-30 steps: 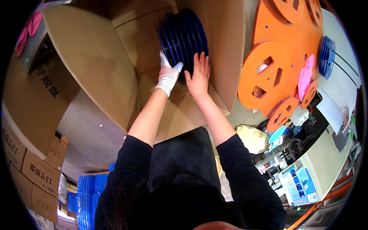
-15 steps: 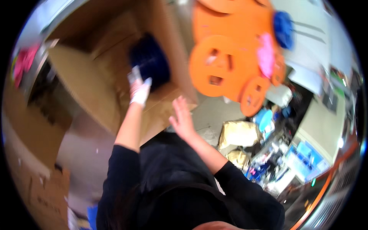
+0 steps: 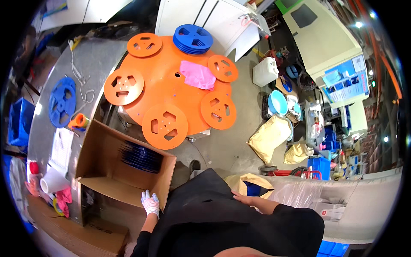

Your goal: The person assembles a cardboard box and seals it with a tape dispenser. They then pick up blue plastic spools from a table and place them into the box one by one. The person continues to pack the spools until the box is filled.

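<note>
My left hand (image 3: 150, 203), in a white glove with bare fingertips showing, rests with stretched fingers at the near edge of an open cardboard box (image 3: 109, 190). Inside that box a stack of dark blue plastic reels (image 3: 143, 157) leans against the far side wall. My right hand (image 3: 244, 198) is bare, its fingers extended beside the mouth of a yellowish sack (image 3: 247, 179) with something dark blue inside; whether it touches the sack I cannot tell. Beyond the box stands a round orange table (image 3: 167, 88), carrying several orange reel discs (image 3: 165, 125) around its rim.
Blue reels (image 3: 192, 37) are stacked on the orange table's far side, near a pink cloth (image 3: 198, 75). Left, a metal bench (image 3: 96, 58) holds another blue reel (image 3: 62, 102) and an orange tape roll (image 3: 78, 122). Filled sacks (image 3: 270, 136) and a white jerrycan (image 3: 265, 71) stand right.
My view has turned rightward and the blur has gone. The left hand has come out from beside the blue reels to the box's near edge. The right hand has moved away from the box.
</note>
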Tool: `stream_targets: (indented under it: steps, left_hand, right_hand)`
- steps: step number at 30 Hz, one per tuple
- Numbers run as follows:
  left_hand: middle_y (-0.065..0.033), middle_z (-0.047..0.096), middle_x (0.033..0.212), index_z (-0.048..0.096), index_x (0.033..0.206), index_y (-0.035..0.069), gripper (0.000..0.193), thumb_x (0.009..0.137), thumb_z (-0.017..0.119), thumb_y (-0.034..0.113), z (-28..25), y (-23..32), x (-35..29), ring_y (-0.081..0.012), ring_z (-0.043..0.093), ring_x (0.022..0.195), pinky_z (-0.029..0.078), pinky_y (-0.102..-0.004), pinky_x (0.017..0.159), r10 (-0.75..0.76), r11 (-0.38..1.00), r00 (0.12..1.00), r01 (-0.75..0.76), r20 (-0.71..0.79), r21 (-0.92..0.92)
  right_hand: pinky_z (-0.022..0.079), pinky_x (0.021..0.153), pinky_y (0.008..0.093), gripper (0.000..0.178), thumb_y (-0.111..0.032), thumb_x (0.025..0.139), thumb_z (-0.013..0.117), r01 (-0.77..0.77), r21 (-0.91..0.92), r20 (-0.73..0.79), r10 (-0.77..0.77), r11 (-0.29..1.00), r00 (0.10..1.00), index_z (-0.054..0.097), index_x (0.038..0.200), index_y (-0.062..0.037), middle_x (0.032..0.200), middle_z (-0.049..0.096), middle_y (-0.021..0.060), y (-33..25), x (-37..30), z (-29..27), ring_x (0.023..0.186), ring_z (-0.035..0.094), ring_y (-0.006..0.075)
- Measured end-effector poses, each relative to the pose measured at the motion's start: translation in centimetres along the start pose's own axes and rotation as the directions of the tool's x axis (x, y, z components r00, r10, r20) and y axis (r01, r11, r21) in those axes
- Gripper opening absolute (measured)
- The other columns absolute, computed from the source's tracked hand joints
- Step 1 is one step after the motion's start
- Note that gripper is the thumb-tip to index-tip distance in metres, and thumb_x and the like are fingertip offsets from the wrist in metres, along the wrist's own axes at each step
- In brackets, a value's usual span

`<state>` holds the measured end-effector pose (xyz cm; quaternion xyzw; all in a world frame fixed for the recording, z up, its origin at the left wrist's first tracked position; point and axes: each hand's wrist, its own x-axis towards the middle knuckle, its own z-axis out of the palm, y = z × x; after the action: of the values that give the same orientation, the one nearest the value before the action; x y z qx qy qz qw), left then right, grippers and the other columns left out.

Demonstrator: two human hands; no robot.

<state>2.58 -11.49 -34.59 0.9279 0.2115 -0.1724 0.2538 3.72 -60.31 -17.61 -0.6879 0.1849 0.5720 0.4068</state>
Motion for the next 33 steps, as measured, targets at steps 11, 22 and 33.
stream_targets:
  steps: [11, 22, 33]
  left_hand:
    - [-0.0167, 0.055, 0.131, 0.067, 0.112, 0.01, 0.042, 0.097, 0.035, 0.032, -13.9, 12.1, 23.1, -0.0356, 0.048, 0.123, 0.041, -0.0448, 0.101, -0.225, 0.941, 0.815, 0.324, -0.534, 0.097]
    - [-0.0135, 0.056, 0.132, 0.06, 0.126, 0.011, 0.06, 0.093, 0.03, 0.052, -23.8, 52.4, 35.8, -0.028, 0.05, 0.124, 0.037, -0.0441, 0.103, -0.516, 0.797, 0.789, 0.301, -0.333, -0.523]
    - [-0.0118, 0.037, 0.148, 0.046, 0.136, 0.014, 0.059, 0.094, 0.032, 0.053, -12.5, 90.2, 40.5, -0.0355, 0.038, 0.133, 0.034, -0.0507, 0.104, -0.018, 0.893, 0.936, 0.174, 0.352, -0.416]
  right_hand:
    - [0.046, 0.095, 0.0359, 0.051, -0.033, 0.089, 0.061, 0.633, -0.323, -0.166, -0.7, 0.704, 0.694, 0.051, 0.132, -0.007, 0.127, 0.058, 0.0165, -20.7, 4.8, -7.0, 0.115, 0.057, 0.0289]
    - [0.05, 0.074, 0.0263, 0.051, -0.018, 0.092, 0.065, 0.171, 0.856, 0.341, -0.782, 0.488, 0.522, 0.034, 0.132, -0.0097, 0.108, 0.055, 0.0019, -30.9, -17.3, -13.6, 0.088, 0.058, 0.0104]
    - [0.044, 0.06, 0.025, 0.045, -0.006, 0.083, 0.066, 0.489, 0.849, -0.04, -0.9, 0.198, 0.434, 0.042, 0.121, -0.0061, 0.088, 0.048, 0.0021, -27.4, -17.2, -34.4, 0.074, 0.053, 0.0114]
